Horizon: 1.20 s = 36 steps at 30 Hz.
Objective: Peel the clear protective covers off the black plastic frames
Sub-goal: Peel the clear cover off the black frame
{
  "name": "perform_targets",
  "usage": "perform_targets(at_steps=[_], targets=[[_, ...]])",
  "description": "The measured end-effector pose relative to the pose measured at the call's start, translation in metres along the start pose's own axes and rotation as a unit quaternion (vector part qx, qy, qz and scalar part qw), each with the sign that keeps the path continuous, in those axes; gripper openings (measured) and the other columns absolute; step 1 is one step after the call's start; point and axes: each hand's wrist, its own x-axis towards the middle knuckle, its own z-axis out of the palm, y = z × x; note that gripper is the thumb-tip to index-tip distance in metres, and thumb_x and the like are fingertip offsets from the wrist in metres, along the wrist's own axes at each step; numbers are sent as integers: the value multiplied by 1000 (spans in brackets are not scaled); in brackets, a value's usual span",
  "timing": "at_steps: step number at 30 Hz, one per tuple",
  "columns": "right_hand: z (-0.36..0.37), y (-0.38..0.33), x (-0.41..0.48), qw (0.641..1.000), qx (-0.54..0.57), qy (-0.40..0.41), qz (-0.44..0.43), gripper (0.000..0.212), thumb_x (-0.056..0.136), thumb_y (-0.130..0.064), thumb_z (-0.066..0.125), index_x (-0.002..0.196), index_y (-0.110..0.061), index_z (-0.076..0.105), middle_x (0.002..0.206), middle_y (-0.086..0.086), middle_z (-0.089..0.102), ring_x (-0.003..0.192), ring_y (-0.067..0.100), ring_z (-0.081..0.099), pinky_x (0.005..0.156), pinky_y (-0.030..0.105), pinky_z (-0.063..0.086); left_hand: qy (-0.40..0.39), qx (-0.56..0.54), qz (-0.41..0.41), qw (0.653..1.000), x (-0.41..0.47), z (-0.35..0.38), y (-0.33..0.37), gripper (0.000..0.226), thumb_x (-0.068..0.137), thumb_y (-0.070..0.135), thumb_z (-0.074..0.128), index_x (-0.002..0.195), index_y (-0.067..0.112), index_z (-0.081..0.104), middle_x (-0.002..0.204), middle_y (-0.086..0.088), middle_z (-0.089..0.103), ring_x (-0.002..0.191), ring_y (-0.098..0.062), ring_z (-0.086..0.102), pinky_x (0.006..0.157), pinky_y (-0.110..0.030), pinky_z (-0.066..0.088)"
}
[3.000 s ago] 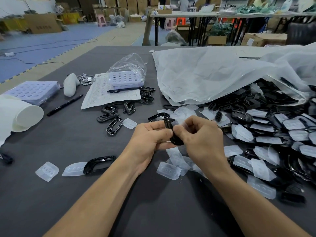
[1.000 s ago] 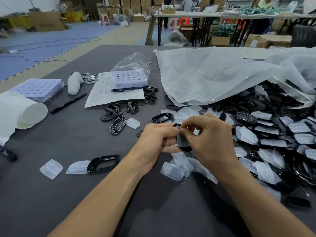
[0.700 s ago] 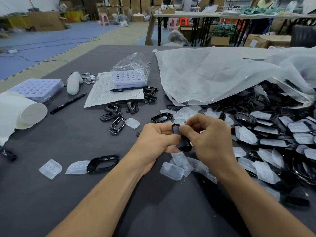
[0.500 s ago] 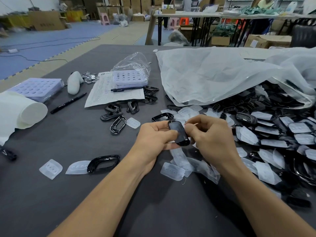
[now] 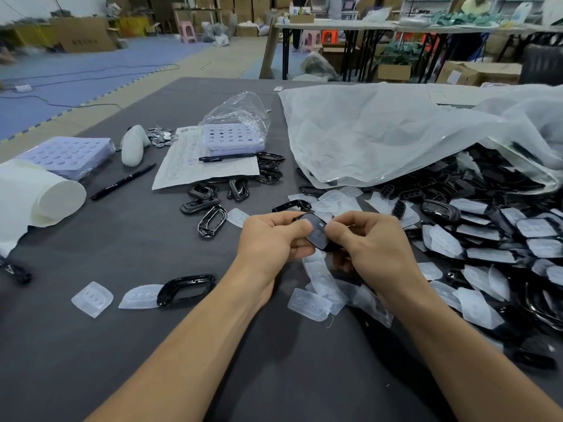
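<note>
Slippage is looming as the main risk here: the left hand (image 5: 274, 239) is pinching one edge of a black frame (image 5: 326, 247) between thumb and curled fingers, and the right hand (image 5: 373, 246) is pinching the opposite edge, the piece being held just above the grey table (image 5: 122, 345) in front of the person. Its clear cover (image 5: 316, 231) appears to be lying across the upper face, though whether a corner is already lifting I cannot tell. Both grips are sitting on narrow glossy rims, so a hard tug is probably going to spring the frame out of the fingers and down among the loose covers (image 5: 310, 304) lying directly beneath. A nail digging under the edge is also risking a scratch on the shiny plastic, and a cover pulled at a sharp angle may be cracking or tearing rather than coming away whole. The heap of covered frames (image 5: 487, 242) is crowding close to the right wrist, so a swinging forearm could be sweeping unpeeled pieces in among the finished frames (image 5: 211, 219) lying further left.
</note>
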Motion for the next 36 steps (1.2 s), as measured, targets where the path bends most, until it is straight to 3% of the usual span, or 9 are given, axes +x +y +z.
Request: perform_targets(at_steps=[4,7,10,15,19,24,30,32,36], targets=[[0,0,0,1000,10,-17,1,14,86,-8,78,78,-20,77,69,10,74,53,18,64,51,25,52,11,-7,7,1000,1,-1,1,12,93,1,69,103,1,76,87,-13,80,71,-18,74,60,-22,59],[-2,2,3,1000,-23,4,-19,24,83,-3,76,78,-27,77,68,3,74,52,13,62,53,23,49,18,27,34,999,0,-2,1,7,90,6,75,90,9,81,78,-9,78,64,-17,69,61,-26,60],[-4,4,4,999,-32,19,-37,27,83,-3,73,78,-29,79,64,0,71,53,12,57,57,29,47,33,100,75,992,0,-1,0,9,84,8,81,78,15,83,73,-8,78,59,-17,68,60,-28,60],[2,8,2,997,-30,55,-53,23,91,-12,67,81,-29,78,60,2,65,55,17,54,57,38,47,55,127,107,985,-4,1,-1,16,86,1,78,76,13,80,66,-7,76,55,-19,72,52,-23,56],[7,7,0,996,-41,55,-65,15,88,-17,75,86,-32,76,67,-2,74,55,14,67,56,29,56,64,139,128,980,-6,2,-3,20,88,3,76,75,18,80,67,-6,77,59,-24,76,57,-31,61],[5,2,-2,998,-21,5,-55,22,94,-3,68,84,-21,77,61,4,71,47,14,60,46,21,48,33,219,163,961,-9,1,-2,15,84,19,78,76,31,82,66,0,76,55,-17,72,61,-45,65],[6,1,-1,999,34,-17,-31,35,103,-2,51,88,-19,78,58,19,66,48,24,56,45,27,47,55,205,170,962,-8,2,-2,23,84,8,79,69,25,80,57,0,71,45,-16,65,50,-30,53],[9,2,-2,999,22,0,-43,30,99,-5,57,83,-19,77,59,17,67,49,25,58,45,30,47,57,210,176,960,-7,2,-3,24,84,9,78,68,26,80,58,0,72,47,-16,66,50,-32,56],[11,2,-3,998,-15,24,-58,23,95,-9,68,76,-18,74,52,0,64,42,13,57,41,22,45,45,211,176,960,-9,3,-4,19,83,11,76,69,23,81,60,-4,72,50,-16,68,54,-43,60]])
